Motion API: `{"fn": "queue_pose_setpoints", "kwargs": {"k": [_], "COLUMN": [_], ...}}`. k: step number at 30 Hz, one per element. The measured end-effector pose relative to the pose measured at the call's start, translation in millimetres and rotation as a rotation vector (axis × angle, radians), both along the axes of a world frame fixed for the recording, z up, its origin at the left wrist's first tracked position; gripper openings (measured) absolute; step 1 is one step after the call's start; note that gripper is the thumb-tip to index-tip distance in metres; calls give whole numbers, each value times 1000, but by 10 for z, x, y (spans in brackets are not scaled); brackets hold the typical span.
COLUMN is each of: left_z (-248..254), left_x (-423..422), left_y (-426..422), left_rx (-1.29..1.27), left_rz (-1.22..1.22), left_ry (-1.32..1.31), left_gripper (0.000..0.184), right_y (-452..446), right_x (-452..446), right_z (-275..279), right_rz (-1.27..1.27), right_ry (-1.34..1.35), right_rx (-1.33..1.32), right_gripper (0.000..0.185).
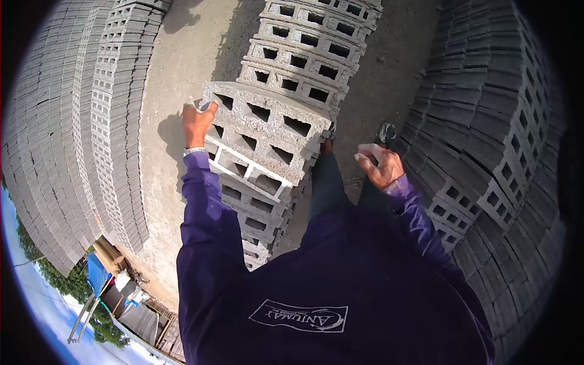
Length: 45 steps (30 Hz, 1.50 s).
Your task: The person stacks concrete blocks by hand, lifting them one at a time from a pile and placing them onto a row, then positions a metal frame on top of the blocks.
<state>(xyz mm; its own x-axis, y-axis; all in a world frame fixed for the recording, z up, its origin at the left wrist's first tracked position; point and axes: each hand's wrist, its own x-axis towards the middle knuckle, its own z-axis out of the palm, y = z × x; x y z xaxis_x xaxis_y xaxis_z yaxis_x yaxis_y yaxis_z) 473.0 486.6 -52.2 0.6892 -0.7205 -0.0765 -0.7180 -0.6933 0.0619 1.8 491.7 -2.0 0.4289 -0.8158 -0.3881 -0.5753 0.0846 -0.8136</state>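
A row of grey hollow concrete blocks runs away from me in the middle. The nearest top hollow block sits raised and slightly skewed on the row. At its left end is my left hand, thumb and fingers apart; whether the fingertips touch the block I cannot tell. Off to the right of the row, over the ground by my legs, hangs my right hand. Its fingers are loosely curled, with a gap to the thumb, and nothing shows in it. Just below the raised block, a pale-edged block face shows rectangular openings.
Tall stacks of concrete blocks stand on the left and on the right. Sandy ground lies between the left stack and the middle row. A blue tarp and a makeshift shelter are at lower left. My shoe is beside the row.
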Motion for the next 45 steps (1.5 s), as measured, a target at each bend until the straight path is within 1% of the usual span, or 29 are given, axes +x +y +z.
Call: {"fn": "queue_pose_setpoints", "kwargs": {"k": [2,3,4,5,8,10,11,13,14,16,17,18,20,22,23,24,26,28,29,30,31,32,33,36,38,40,42,44,45], "left_z": [39,-57,-231,-396,-1205,-1268,-1248,-747,-815,-203,-19,109,157,464,568,654,746,797,874,859,940,1029,1188,1237,1334,1184,1060,990,1002], "left_x": [216,300,427,533,1047,1076,1067,698,784,346,147,-5,-166,-541,-708,-859,-1083,-1266,-1384,-1434,-1594,-1818,-2053,-2539,-3111,-3526,-4075,-4660,-4993], "left_y": [-135,-211,-241,-263,-269,-265,-180,-329,-282,-378,-313,-288,-130,-96,-99,-105,-46,-6,2,48,48,50,50,249,325,506,643,758,784], "left_rx": [178,313,324,298,297,251,267,285,289,403,364,308,166,154,149,175,202,-10,-29,-82,-76,-69,-3,4,-121,-101,-149,-94,-75], "left_rz": [-50,-23,-27,-6,9,35,30,26,-58,-40,-77,-119,-227,-208,-231,-168,-119,-152,-188,-178,-201,-199,-134,-299,-380,-335,-379,-490,-478], "left_ry": [518,377,379,405,491,622,612,407,376,368,265,159,116,102,103,98,88,65,71,183,220,163,274,265,449,538,722,650,716], "left_gripper": [72,75,75,75,74,73,73,71,66,60,54,47,52,50,50,49,48,44,38,35,32,31,29,28,25,26,29,33,35], "right_y": [100,214,273,253,285,210,190,222,216,297,322,267,115,223,337,312,247,276,329,348,367,409,460,679,865,1022,1212,1370,1416], "right_x": [588,807,1002,1146,1388,1422,1444,1498,1535,1589,1593,1602,1565,1530,1538,1493,1368,1299,1264,1131,981,820,629,-123,-648,-1262,-1876,-2472,-2780], "right_z": [-169,-281,-348,-399,-542,-466,-438,-486,-553,-670,-674,-696,-715,-1144,-1246,-1169,-916,-972,-1028,-1041,-920,-751,-612,-234,39,297,455,597,663], "right_rz": [205,238,271,272,243,221,219,174,156,140,133,107,-37,-95,-261,-283,-570,-571,-590,-630,-655,-684,-691,-701,-776,-799,-825,-858,-859], "right_ry": [-4,70,144,89,193,183,169,215,201,299,302,369,412,362,338,337,277,257,234,228,238,258,300,309,377,420,531,622,649], "right_rx": [3,-106,-220,-26,-102,-24,20,7,65,-8,-5,114,352,399,361,358,506,587,599,606,563,528,513,466,367,349,295,252,252], "right_gripper": [46,48,50,53,53,54,55,58,59,69,69,77,98,97,84,84,70,65,64,63,61,60,58,56,55,54,52,51,50]}}
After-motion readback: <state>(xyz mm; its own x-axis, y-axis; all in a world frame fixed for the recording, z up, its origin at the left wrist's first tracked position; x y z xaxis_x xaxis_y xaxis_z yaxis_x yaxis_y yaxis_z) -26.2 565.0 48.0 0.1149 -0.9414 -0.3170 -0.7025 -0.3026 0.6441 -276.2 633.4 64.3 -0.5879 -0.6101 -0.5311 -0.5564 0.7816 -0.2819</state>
